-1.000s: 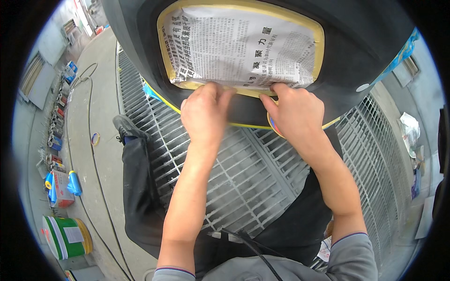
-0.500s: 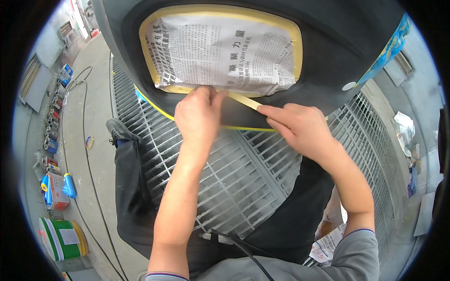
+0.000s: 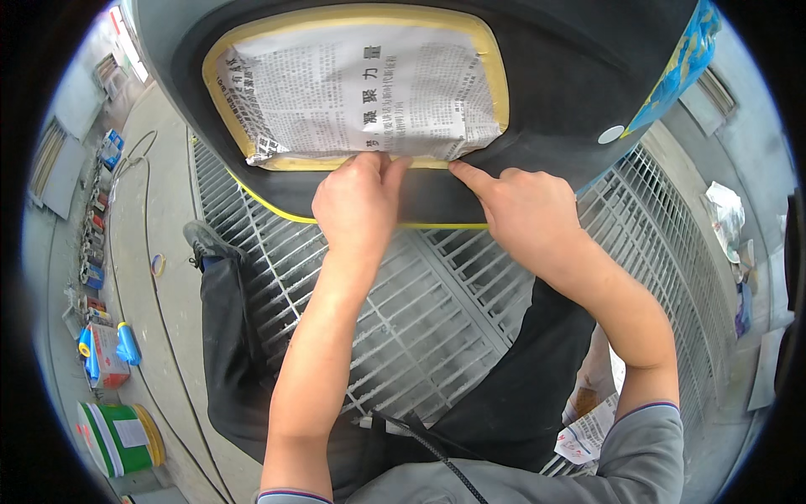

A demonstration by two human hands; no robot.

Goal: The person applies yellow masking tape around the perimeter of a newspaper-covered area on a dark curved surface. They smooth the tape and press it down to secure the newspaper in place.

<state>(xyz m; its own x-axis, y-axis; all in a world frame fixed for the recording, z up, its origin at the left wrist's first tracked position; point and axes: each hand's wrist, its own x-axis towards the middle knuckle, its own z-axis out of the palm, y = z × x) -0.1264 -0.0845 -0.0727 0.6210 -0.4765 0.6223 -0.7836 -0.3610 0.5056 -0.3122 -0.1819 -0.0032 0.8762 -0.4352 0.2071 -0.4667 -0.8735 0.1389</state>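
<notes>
A dark grey moulded panel (image 3: pixel 571 67) stands in front of me, and a rounded rectangular area of it is covered by newspaper (image 3: pixel 327 97). Cream masking tape (image 3: pixel 428 164) frames the paper's edges. My left hand (image 3: pixel 356 202) is closed at the lower edge, its curled fingers and thumb on the tape; its fingertips are partly hidden. To its right, my right hand (image 3: pixel 531 210) has its index fingertip at the end of the tape strip, with the other fingers curled under. Between the hands the strip lies along the paper's lower border.
Metal floor grating (image 3: pixel 403 311) lies under my legs. At left are a green bucket (image 3: pixel 117 437), a blue roll (image 3: pixel 128 343), a tape roll (image 3: pixel 158 265), a long cable and a row of cans. Newspaper sheets (image 3: pixel 588 433) lie by my right leg. Blue film (image 3: pixel 672 76) covers the panel's right side.
The tape strip, stretched down and right away from the paper before, now lies along its lower edge. My right hand has moved up and left. The panel appears shifted left in view.
</notes>
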